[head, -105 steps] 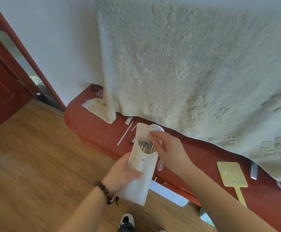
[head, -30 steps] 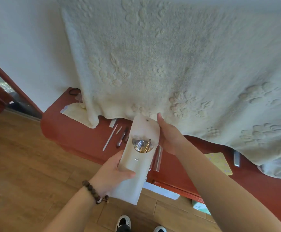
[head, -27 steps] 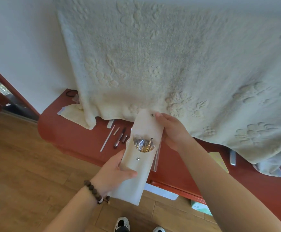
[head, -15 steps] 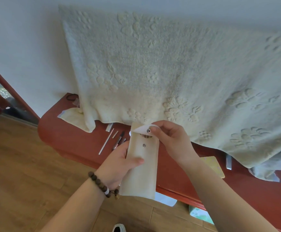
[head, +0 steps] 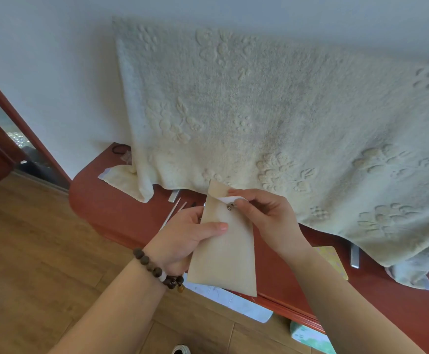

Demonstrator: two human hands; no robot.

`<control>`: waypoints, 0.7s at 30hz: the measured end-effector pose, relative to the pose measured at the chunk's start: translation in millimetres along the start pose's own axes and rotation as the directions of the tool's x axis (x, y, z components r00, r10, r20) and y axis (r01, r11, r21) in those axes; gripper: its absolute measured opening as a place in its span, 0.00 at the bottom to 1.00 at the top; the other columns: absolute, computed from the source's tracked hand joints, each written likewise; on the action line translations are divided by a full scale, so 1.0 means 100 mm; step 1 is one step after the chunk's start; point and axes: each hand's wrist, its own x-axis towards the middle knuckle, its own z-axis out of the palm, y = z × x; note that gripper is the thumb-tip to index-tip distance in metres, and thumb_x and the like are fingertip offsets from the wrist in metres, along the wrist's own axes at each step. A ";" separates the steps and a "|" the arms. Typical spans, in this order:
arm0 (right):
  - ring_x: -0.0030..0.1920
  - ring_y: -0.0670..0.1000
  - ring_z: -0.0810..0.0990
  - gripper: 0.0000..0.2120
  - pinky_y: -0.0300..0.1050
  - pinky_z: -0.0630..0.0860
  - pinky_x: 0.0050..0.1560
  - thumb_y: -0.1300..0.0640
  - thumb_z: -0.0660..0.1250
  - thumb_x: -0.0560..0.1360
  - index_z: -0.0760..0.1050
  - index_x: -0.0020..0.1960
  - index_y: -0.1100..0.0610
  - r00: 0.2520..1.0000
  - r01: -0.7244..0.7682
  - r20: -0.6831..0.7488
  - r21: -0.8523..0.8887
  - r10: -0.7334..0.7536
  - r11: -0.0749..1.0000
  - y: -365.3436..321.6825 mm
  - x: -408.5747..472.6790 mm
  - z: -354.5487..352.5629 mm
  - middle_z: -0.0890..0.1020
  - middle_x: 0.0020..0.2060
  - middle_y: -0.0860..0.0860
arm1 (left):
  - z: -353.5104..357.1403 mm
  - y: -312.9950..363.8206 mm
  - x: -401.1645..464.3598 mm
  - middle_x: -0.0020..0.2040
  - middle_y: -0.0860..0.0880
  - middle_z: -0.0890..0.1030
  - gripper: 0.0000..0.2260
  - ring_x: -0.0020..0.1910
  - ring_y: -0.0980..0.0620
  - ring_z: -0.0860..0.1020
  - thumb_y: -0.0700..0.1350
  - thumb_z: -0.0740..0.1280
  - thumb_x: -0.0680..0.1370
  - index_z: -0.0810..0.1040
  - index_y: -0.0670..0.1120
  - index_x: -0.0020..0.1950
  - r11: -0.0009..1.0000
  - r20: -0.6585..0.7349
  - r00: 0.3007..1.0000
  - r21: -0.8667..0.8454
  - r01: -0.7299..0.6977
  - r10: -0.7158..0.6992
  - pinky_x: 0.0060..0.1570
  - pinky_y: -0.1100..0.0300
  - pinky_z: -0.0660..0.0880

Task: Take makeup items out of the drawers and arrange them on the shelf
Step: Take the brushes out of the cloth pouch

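Note:
I hold a cream fabric pouch (head: pixel 227 254) upright over the front edge of the red shelf (head: pixel 111 215). My left hand (head: pixel 182 238) grips the pouch's left side, thumb across its front. My right hand (head: pixel 267 218) pinches the pouch's flap with its metal snap (head: pixel 230 206), folded down over the opening. The brushes inside are hidden. Thin white sticks and small makeup items (head: pixel 175 208) lie on the shelf behind my left hand. A yellow hand mirror (head: pixel 332 259) lies on the shelf to the right, partly behind my right forearm.
A large cream embossed towel (head: pixel 259 118) hangs down the wall onto the shelf. A silver tube (head: pixel 354 256) lies right of the mirror. An open drawer with white paper (head: pixel 234 300) sits below the shelf edge. Wooden floor (head: pixel 29 264) and a red door frame are at left.
The pouch was open with metal brush handles showing. My right hand has folded the flap down over the opening, and the brushes are now covered.

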 end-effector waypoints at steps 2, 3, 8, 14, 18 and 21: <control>0.57 0.48 0.81 0.06 0.43 0.75 0.58 0.63 0.67 0.76 0.83 0.49 0.59 0.999 0.030 0.015 -0.011 -0.030 1.000 -0.01 0.01 -0.01 0.84 0.52 0.50 | -0.01 0.03 -0.01 0.52 0.36 0.82 0.14 0.48 0.39 0.81 0.37 0.70 0.71 0.79 0.38 0.56 1.000 0.013 1.000 -0.012 -0.003 0.003 0.50 0.45 0.78; 0.57 0.48 0.81 0.07 0.42 0.75 0.58 0.64 0.67 0.76 0.83 0.49 0.58 0.998 0.052 0.021 -0.027 -0.051 0.998 -0.02 0.01 0.00 0.84 0.52 0.50 | -0.01 0.04 -0.02 0.51 0.36 0.82 0.11 0.47 0.40 0.82 0.36 0.69 0.73 0.79 0.38 0.55 1.000 0.015 1.000 -0.016 -0.006 0.006 0.49 0.47 0.79; 0.56 0.45 0.81 0.08 0.38 0.74 0.57 0.65 0.67 0.75 0.83 0.48 0.55 0.991 0.136 0.020 -0.126 -0.135 0.983 -0.04 0.02 0.03 0.84 0.51 0.48 | 0.02 0.07 -0.04 0.50 0.37 0.82 0.10 0.47 0.40 0.82 0.37 0.69 0.74 0.79 0.38 0.54 1.000 -0.004 1.000 -0.019 -0.007 0.007 0.48 0.48 0.80; 0.57 0.45 0.81 0.07 0.40 0.74 0.60 0.65 0.68 0.75 0.82 0.50 0.58 0.974 0.222 0.084 -0.200 -0.209 0.954 0.09 -0.02 0.07 0.84 0.50 0.50 | 0.01 0.06 -0.05 0.48 0.38 0.83 0.08 0.45 0.42 0.82 0.37 0.66 0.76 0.79 0.38 0.54 0.999 -0.060 0.997 -0.001 0.048 -0.048 0.46 0.50 0.80; 0.58 0.48 0.80 0.06 0.43 0.74 0.61 0.60 0.67 0.75 0.81 0.51 0.55 0.960 0.272 0.123 -0.172 -0.253 0.947 0.12 -0.02 0.04 0.84 0.50 0.51 | 0.01 0.03 -0.06 0.49 0.37 0.83 0.12 0.46 0.41 0.82 0.38 0.68 0.74 0.78 0.37 0.56 0.998 -0.059 0.996 -0.002 0.070 -0.070 0.47 0.48 0.79; 0.59 0.48 0.80 0.07 0.42 0.74 0.61 0.63 0.68 0.75 0.79 0.50 0.54 0.950 0.296 0.162 -0.188 -0.267 0.937 0.10 0.01 -0.02 0.83 0.51 0.53 | 0.02 0.03 -0.05 0.51 0.37 0.83 0.15 0.48 0.40 0.82 0.39 0.72 0.71 0.79 0.37 0.56 0.999 -0.032 0.998 -0.007 0.047 -0.047 0.48 0.48 0.80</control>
